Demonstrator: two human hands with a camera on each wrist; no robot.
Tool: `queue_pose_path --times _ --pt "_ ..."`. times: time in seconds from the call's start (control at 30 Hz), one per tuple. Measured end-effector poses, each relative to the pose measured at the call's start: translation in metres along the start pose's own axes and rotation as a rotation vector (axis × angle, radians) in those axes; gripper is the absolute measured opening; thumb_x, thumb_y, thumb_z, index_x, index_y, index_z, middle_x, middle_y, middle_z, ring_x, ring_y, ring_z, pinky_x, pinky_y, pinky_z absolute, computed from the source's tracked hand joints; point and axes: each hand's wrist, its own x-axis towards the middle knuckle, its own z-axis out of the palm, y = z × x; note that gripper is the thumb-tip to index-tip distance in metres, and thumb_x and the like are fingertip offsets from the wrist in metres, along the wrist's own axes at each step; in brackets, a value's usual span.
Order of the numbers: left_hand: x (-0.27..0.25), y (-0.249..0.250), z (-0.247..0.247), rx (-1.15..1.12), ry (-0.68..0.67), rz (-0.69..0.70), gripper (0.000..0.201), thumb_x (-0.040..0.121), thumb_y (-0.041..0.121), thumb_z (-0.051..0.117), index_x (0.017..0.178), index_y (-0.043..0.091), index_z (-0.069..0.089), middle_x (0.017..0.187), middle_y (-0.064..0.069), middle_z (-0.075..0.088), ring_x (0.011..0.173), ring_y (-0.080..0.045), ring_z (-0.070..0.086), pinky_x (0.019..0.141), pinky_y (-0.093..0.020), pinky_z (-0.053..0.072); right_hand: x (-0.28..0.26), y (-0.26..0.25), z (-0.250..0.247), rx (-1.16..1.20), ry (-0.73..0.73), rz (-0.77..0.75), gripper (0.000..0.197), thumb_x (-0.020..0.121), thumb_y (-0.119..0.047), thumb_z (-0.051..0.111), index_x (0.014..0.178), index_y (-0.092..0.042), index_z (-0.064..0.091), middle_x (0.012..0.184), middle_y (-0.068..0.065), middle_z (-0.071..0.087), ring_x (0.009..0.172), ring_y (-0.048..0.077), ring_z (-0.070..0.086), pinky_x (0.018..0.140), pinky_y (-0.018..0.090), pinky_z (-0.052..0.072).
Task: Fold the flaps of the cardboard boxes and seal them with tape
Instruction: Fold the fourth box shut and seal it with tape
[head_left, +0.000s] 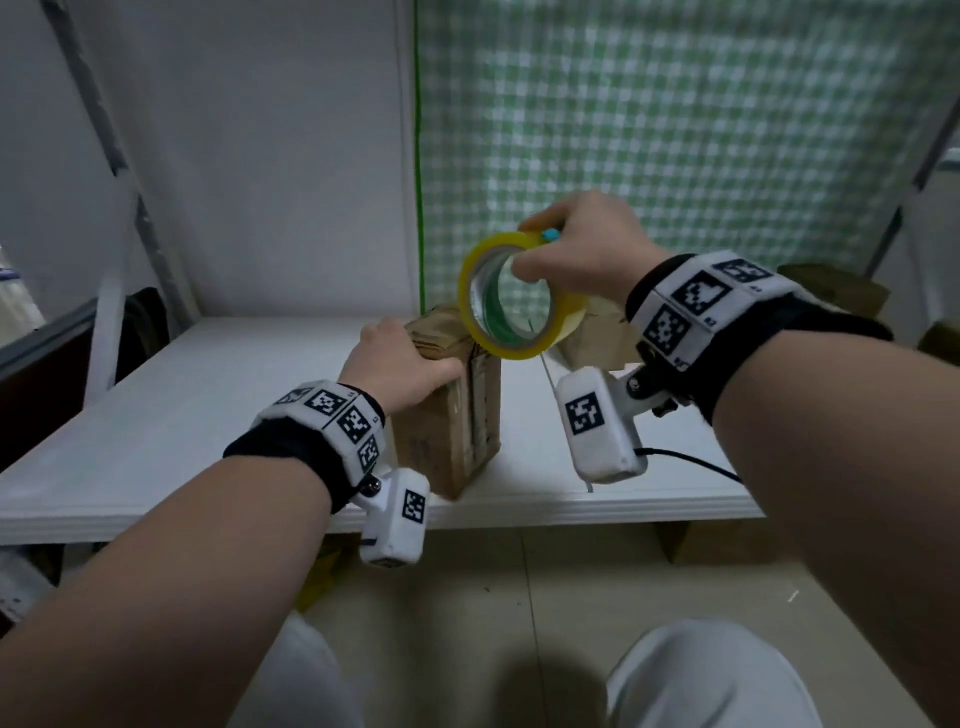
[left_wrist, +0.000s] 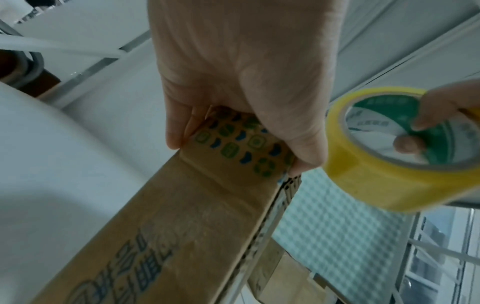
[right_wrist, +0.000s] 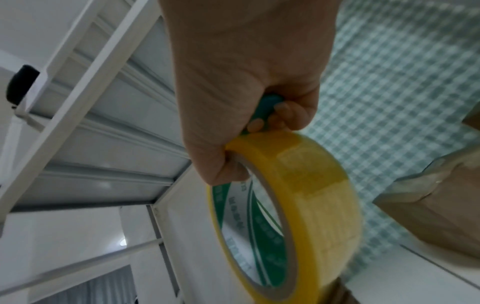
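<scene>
A small brown cardboard box stands upright on the white table. My left hand grips its top end, thumb on the near side and fingers over the far side; in the left wrist view the box shows printed icons under the left hand. My right hand holds a yellow tape roll in the air just above and right of the box, thumb through the core. The right wrist view shows the roll and a small teal object pinched under the fingers of the right hand.
More cardboard boxes sit behind the roll and at the far right. A green checked curtain hangs behind the table. A black cable runs along the table's right front. My knees are below the table edge.
</scene>
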Motion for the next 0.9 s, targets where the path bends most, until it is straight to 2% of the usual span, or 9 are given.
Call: queue_pose_path --times 0.1,0.2,0.33,0.47,0.57,0.67,0.73,0.8,0.9 --pt "-0.001 0.002 0.002 0.005 0.01 -0.02 0.071 0.045 0.068 0.056 0.093 0.016 0.062 0.097 -0.009 0.062 0.084 -0.024 0.061 0.071 -0.031 0.052 -0.011 0.021 0.009 -0.036 -0.066 0.024 0.054 0.071 -0.033 0.07 0.124 -0.03 0.061 0.092 -0.003 0.068 0.071 0.01 0.062 0.063 0.028 0.055" --pt "-0.002 0.001 0.0 -0.007 0.016 -0.025 0.071 0.045 0.07 0.056 0.093 0.017 0.063 0.097 -0.008 0.063 0.088 -0.025 0.061 0.074 -0.033 0.054 -0.022 0.043 0.029 0.007 -0.122 0.068 0.059 0.072 -0.026 0.069 0.129 -0.032 0.056 0.091 -0.002 0.068 0.065 0.013 0.062 0.062 0.03 0.058" --pt "-0.004 0.001 -0.004 -0.054 -0.04 0.021 0.05 0.049 0.065 0.061 0.079 0.024 0.064 0.092 -0.004 0.065 0.092 -0.022 0.06 0.066 -0.028 0.048 -0.026 0.058 0.05 0.022 -0.068 0.061 0.063 0.072 -0.018 0.065 0.13 -0.039 0.053 0.09 -0.006 0.062 0.064 0.011 0.059 0.064 0.031 0.057" --pt "-0.005 0.003 -0.018 -0.057 -0.147 0.066 0.046 0.057 0.063 0.07 0.087 0.029 0.067 0.094 0.002 0.068 0.09 -0.017 0.062 0.074 -0.027 0.051 -0.02 0.063 0.061 0.02 -0.045 0.038 0.063 0.075 -0.017 0.061 0.133 -0.038 0.05 0.106 -0.003 0.065 0.077 0.014 0.059 0.067 0.026 0.049" --pt "-0.006 0.009 -0.027 -0.043 -0.155 0.043 0.033 0.071 0.053 0.07 0.082 0.022 0.067 0.082 0.004 0.065 0.075 -0.009 0.059 0.061 -0.025 0.045 -0.015 0.058 0.063 0.011 -0.002 0.006 0.06 0.078 -0.018 0.059 0.134 -0.037 0.05 0.119 0.0 0.063 0.086 0.018 0.061 0.071 0.028 0.051" --pt "-0.006 0.012 -0.023 -0.209 -0.113 -0.102 0.042 0.073 0.052 0.068 0.086 0.012 0.067 0.084 -0.005 0.067 0.076 -0.017 0.062 0.066 -0.031 0.054 -0.006 0.048 0.06 0.021 0.097 -0.009 0.056 0.08 -0.021 0.057 0.134 -0.035 0.05 0.122 0.003 0.062 0.086 0.022 0.063 0.073 0.031 0.053" --pt "-0.009 0.009 -0.016 -0.393 -0.2 -0.209 0.058 0.069 0.056 0.066 0.104 0.009 0.064 0.095 -0.008 0.068 0.082 -0.019 0.066 0.064 -0.03 0.057 0.0 0.043 0.057 0.008 0.129 -0.029 0.053 0.082 -0.02 0.058 0.133 -0.032 0.05 0.118 0.004 0.062 0.085 0.023 0.062 0.072 0.033 0.054" --pt "-0.014 0.001 -0.007 -0.425 -0.366 -0.258 0.063 0.07 0.06 0.063 0.114 0.014 0.06 0.104 -0.008 0.069 0.087 -0.018 0.068 0.065 -0.029 0.058 0.003 0.042 0.057 -0.035 0.084 -0.044 0.051 0.083 -0.018 0.06 0.132 -0.027 0.051 0.117 0.006 0.062 0.088 0.025 0.061 0.071 0.034 0.053" --pt "-0.023 -0.009 -0.002 -0.366 -0.557 -0.302 0.057 0.076 0.066 0.052 0.11 0.022 0.061 0.106 -0.005 0.067 0.088 -0.021 0.066 0.086 -0.042 0.055 0.002 0.041 0.065 -0.04 0.027 -0.052 0.05 0.082 -0.014 0.061 0.13 -0.023 0.053 0.117 0.007 0.06 0.098 0.025 0.059 0.075 0.034 0.052"
